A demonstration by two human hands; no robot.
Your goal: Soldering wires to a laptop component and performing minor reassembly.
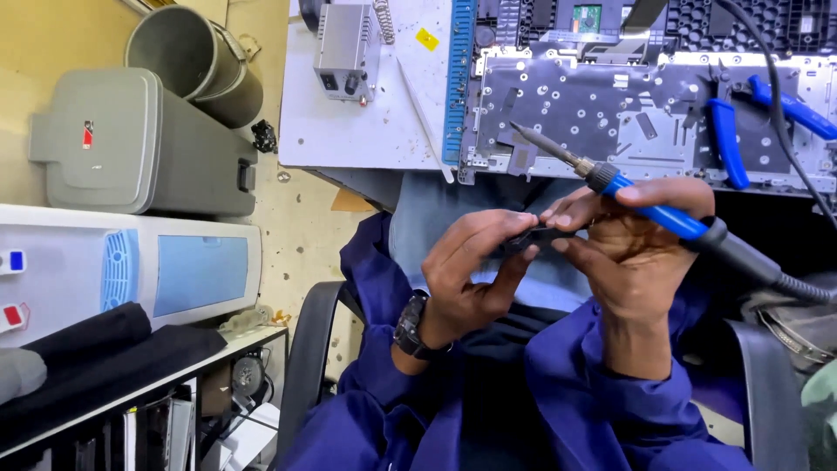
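My left hand (475, 270) and my right hand (632, 253) meet over my lap, both pinching a small black part (534, 237) between their fingertips. My right hand also grips a blue-handled soldering iron (649, 208), its metal tip pointing up-left over the opened laptop base (610, 113). A black cable runs from the iron's handle off to the right. A dark watch sits on my left wrist. Both sleeves are dark blue.
On the white bench (366, 131) stands a grey soldering station (344, 48). Blue-handled pliers (724, 139) lie on the laptop base. To the left stand a grey case (131, 139), a grey bin (196, 61) and a white appliance (131, 270). I sit in a black chair (305, 366).
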